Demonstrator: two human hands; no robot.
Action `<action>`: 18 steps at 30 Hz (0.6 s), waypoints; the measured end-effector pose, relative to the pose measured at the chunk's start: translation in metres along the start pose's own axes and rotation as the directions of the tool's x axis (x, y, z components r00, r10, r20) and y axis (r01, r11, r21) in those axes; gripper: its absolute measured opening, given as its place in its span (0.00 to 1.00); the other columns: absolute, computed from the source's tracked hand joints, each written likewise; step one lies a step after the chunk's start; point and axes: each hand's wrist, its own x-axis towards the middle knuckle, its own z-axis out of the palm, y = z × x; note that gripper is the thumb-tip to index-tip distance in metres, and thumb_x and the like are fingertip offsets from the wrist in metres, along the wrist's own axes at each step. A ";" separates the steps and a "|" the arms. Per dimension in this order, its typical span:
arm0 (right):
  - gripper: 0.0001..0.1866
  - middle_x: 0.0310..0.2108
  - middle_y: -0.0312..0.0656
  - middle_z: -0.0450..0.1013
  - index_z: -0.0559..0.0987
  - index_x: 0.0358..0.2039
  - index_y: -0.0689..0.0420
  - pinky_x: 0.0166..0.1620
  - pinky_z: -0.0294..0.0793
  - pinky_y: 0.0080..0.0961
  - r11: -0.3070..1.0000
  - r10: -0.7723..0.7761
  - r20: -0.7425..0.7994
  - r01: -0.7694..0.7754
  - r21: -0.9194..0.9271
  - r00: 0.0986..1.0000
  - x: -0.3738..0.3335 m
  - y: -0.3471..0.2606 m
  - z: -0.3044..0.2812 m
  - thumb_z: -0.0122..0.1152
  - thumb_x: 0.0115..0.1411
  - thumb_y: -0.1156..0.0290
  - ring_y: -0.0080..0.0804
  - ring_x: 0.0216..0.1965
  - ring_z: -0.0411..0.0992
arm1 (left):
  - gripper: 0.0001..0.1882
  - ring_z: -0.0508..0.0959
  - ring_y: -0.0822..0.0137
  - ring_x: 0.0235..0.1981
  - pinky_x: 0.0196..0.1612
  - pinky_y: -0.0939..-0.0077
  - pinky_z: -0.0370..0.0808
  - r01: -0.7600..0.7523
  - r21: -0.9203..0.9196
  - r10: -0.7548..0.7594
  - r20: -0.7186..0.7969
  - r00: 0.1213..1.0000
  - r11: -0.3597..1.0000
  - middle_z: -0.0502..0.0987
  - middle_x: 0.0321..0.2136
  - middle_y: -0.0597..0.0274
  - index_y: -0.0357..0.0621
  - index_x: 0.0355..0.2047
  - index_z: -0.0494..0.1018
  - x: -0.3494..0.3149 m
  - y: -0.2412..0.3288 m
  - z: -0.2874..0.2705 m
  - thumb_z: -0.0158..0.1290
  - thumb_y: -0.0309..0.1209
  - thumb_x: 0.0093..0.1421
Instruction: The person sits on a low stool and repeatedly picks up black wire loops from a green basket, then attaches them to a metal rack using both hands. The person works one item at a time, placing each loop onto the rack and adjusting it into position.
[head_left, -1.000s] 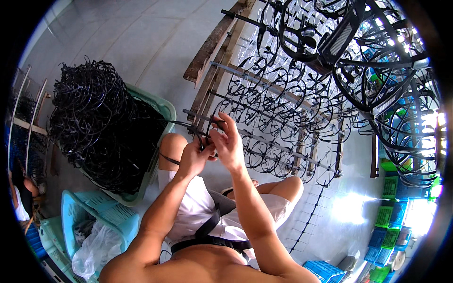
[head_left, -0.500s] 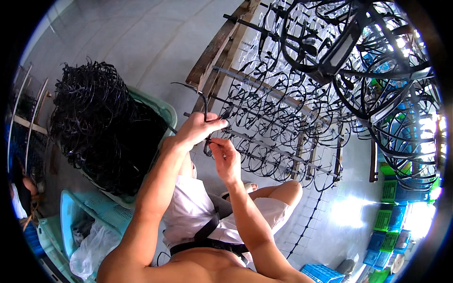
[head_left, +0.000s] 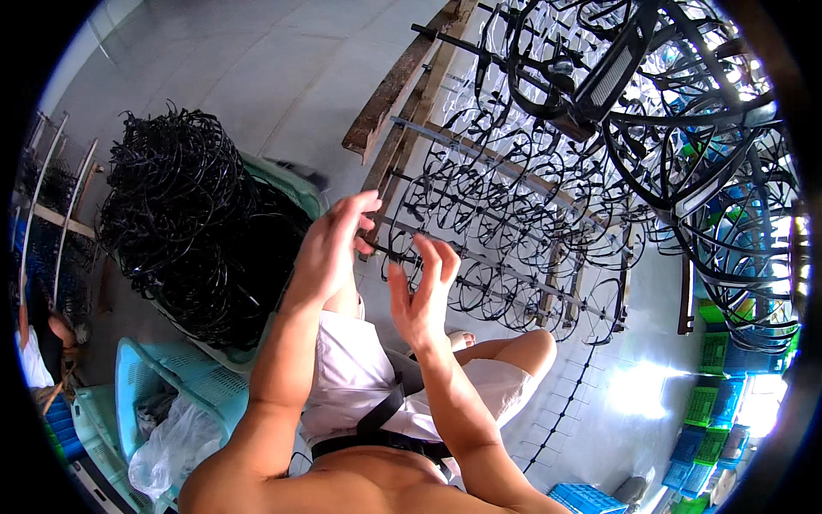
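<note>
My left hand (head_left: pixel 332 244) is raised beside the left end of a rack rod, its fingers apart and slightly bent, and I see nothing held in it. Just to its right, my right hand (head_left: pixel 425 295) is open too, thumb and fingers spread with no part between them. Thin curved black plastic strips (head_left: pixel 479 287) hang in rows from the rods of a rack (head_left: pixel 402 128) in front of both hands. Past my left forearm, a big tangled heap of similar black strips (head_left: pixel 184 188) overflows a pale green basket (head_left: pixel 295 184).
Larger black curved frames (head_left: pixel 616 86) hang close at the upper right. At the lower left stands a turquoise basket (head_left: pixel 141 377) with a clear plastic bag (head_left: pixel 175 450). Stacked green and blue crates (head_left: pixel 702 398) line the right side, and a blue crate (head_left: pixel 586 497) sits below.
The curved black strip that was in my hands has been let go. Both hands have opened, and they have drawn apart at the rack's left end.
</note>
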 end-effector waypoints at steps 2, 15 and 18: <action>0.26 0.48 0.56 0.64 0.63 0.54 0.65 0.53 0.64 0.38 0.947 -0.167 0.215 0.096 0.306 0.962 0.004 -0.014 -0.009 0.57 0.60 0.65 0.50 0.50 0.64 | 0.28 0.61 0.65 0.61 0.62 0.68 0.56 -0.098 -0.195 0.118 0.093 0.989 0.976 0.63 0.59 0.55 0.33 0.56 0.65 -0.029 0.017 -0.014 0.34 0.44 0.68; 0.09 0.27 0.39 0.67 0.72 0.39 0.59 0.22 0.63 0.17 -0.195 0.070 0.396 -0.377 0.905 0.915 0.018 -0.010 -0.131 0.58 0.60 0.71 0.23 0.22 0.63 | 0.26 0.78 0.58 0.30 0.39 0.72 0.73 -0.011 0.319 0.037 -0.076 0.996 0.948 0.79 0.28 0.57 0.32 0.28 0.75 -0.020 -0.018 -0.008 0.44 0.47 0.64; 0.07 0.29 0.39 0.69 0.71 0.39 0.58 0.26 0.66 0.20 0.029 0.515 0.355 -0.430 0.903 0.781 0.051 0.003 -0.119 0.56 0.62 0.70 0.25 0.28 0.65 | 0.21 0.78 0.61 0.31 0.39 0.70 0.74 -0.340 0.633 0.384 0.072 0.920 0.696 0.77 0.30 0.55 0.32 0.42 0.71 -0.016 -0.041 0.026 0.60 0.34 0.53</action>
